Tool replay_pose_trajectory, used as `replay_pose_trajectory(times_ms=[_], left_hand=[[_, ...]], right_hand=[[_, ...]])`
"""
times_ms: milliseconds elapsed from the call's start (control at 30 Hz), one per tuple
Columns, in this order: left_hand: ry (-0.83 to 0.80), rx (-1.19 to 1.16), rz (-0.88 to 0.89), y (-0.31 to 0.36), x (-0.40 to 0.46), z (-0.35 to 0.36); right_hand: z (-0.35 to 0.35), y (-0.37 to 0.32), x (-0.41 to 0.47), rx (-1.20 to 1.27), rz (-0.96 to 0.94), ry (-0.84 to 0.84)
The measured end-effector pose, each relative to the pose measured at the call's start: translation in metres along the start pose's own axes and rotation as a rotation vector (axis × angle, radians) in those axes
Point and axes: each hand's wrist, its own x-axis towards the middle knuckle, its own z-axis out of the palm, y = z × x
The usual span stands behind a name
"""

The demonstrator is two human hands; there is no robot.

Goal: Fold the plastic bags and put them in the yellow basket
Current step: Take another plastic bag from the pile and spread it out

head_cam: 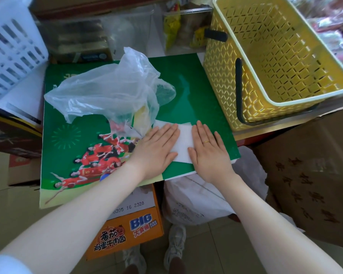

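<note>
Two flat hands, left hand (156,147) and right hand (208,151), press white bag (183,143) on green board (196,91).

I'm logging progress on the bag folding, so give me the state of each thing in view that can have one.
White bag: folded flat on the green board, pressed under both hands.
Clear bags: crumpled, unfolded, heaped on the board.
Yellow basket: upright, no bag visible inside, black handle down.
Left hand: open, palm flat on the white bag.
Right hand: open, palm flat on the white bag.
Green board: lying flat.
</note>
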Motion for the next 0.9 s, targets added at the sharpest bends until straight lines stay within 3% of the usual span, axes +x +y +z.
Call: replay_pose_trajectory(times_ms=[133, 233, 400, 567, 700, 800, 900], left_hand=[[-0.031, -0.006, -0.107, -0.008, -0.006, 0.001], [-0.04, -0.001, -0.106, -0.009, -0.008, -0.003], [-0.08, -0.033, -0.028, -0.01, -0.017, -0.008], [-0.079, -0.097, -0.019, -0.011, -0.013, -0.011], [0.217, -0.527, -0.124, -0.009, -0.01, -0.024], [0.275, -0.996, -0.324, 0.002, -0.007, -0.051], [0.406, -1.321, -0.31, 0.018, 0.005, -0.086]], right_hand=[[-0.014, 0.003, -0.001, -0.1, -0.058, 0.077], [-0.02, -0.01, -0.001, -0.128, -0.235, 0.101], [-0.017, -0.001, 0.002, -0.099, -0.335, -0.061], [-0.031, 0.003, 0.003, -0.052, -0.36, -0.092], [-0.053, 0.012, 0.003, 0.505, -0.012, -0.043], [-0.088, 0.018, -0.002, 1.009, 0.277, 0.052], [-0.136, 0.024, -0.007, 1.298, 0.286, 0.07]])
